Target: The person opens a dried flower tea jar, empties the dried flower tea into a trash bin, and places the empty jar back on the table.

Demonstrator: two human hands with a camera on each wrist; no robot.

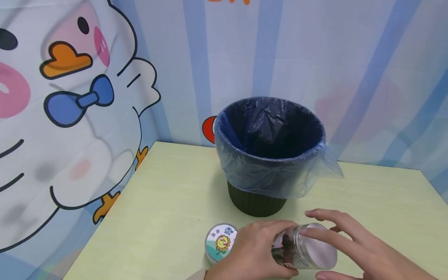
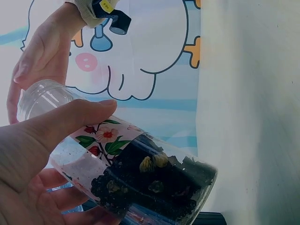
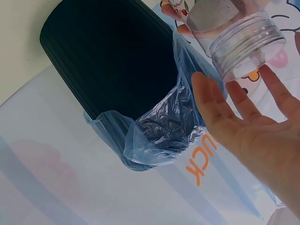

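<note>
My left hand (image 1: 250,249) grips a clear jar (image 2: 150,176) around its side, thumb across the floral label (image 2: 108,136). Dark dried pieces and a few small yellowish buds (image 2: 147,164) lie toward the jar's base, which dips lower in the left wrist view. The jar's ribbed clear top end (image 3: 248,44) points toward my right hand (image 1: 357,241). That hand's fingers are spread in a loose curve around this end, fingertips right at its rim.
A dark bin (image 1: 257,204) with a blue plastic liner (image 1: 266,175) folded over its rim stands behind the hands. Left of the jar is a round container (image 1: 220,241) with a sunflower on top. A printed cloth (image 1: 168,58) hangs behind the pale table (image 1: 157,217).
</note>
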